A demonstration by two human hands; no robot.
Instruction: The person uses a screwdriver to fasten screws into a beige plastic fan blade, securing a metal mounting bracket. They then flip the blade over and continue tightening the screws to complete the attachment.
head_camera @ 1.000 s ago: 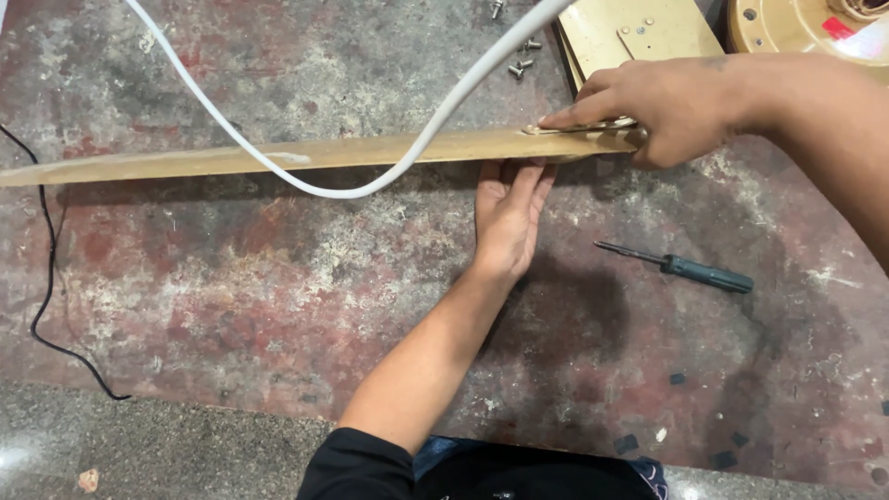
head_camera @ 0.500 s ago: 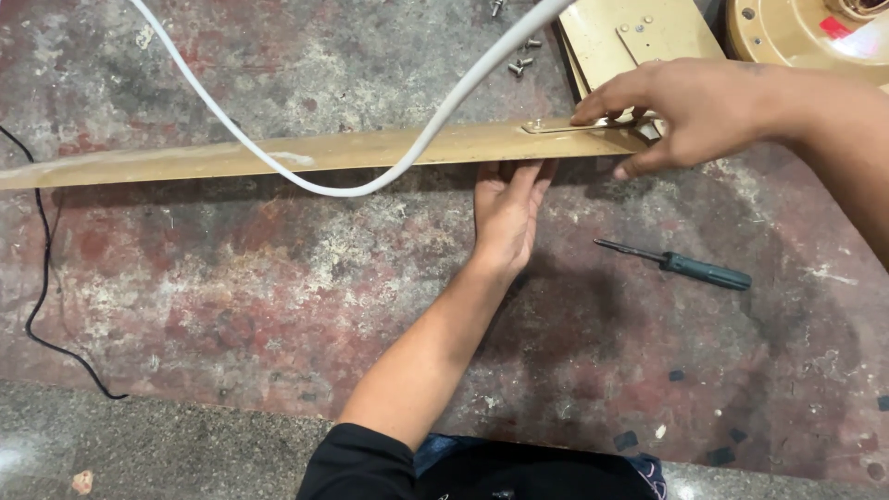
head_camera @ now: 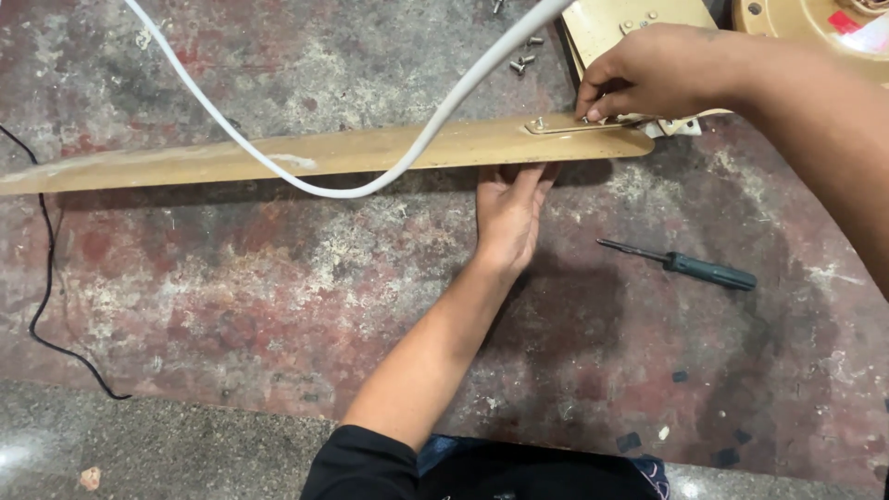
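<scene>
Head view looks down on a long tan fan blade (head_camera: 306, 153) lying across the upper half of the frame, its narrow tip at the far left edge and its broad end right of centre. A metal bracket (head_camera: 572, 125) sits on that broad end. The right hand (head_camera: 648, 74), coming in from the upper right, has its fingertips pinched together on something small at the bracket; what it grips is too small to make out. The left hand (head_camera: 511, 213) lies open, fingers together, reaching under the blade's lower edge from the centre of the frame. A white cable (head_camera: 278, 165) loops over the blade. A green-handled screwdriver (head_camera: 690, 267) lies apart at right on the stained red floor (head_camera: 231, 296). Loose screws (head_camera: 523, 63) sit at top centre, beside another tan blade (head_camera: 602, 23). A thin black wire (head_camera: 46, 278) trails down the left edge.
</scene>
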